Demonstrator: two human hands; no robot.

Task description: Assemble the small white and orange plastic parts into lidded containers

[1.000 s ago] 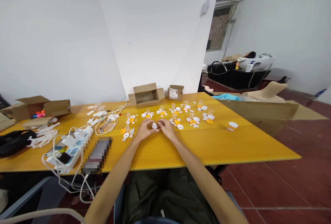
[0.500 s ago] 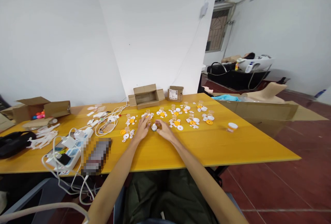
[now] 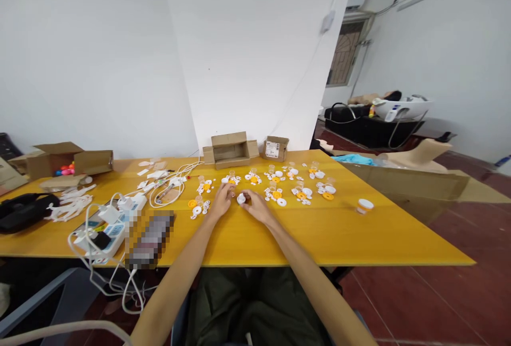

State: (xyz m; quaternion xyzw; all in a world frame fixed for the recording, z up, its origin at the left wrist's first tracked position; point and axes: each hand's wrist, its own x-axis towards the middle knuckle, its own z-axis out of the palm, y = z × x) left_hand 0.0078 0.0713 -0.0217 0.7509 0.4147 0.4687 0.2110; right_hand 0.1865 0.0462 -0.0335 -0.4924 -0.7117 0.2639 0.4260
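While the head view looks down at the counter (image 3: 319,231) | right hand (image 3: 257,207): thumb and fingers curled in, pinching the small white piece (image 3: 241,198) | left hand (image 3: 222,202): half-curled near it, cannot tell whether gripping anything | white piece: between both hands

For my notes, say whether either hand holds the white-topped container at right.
No, the white-topped container rests on the table, apart from the left hand and the right hand.
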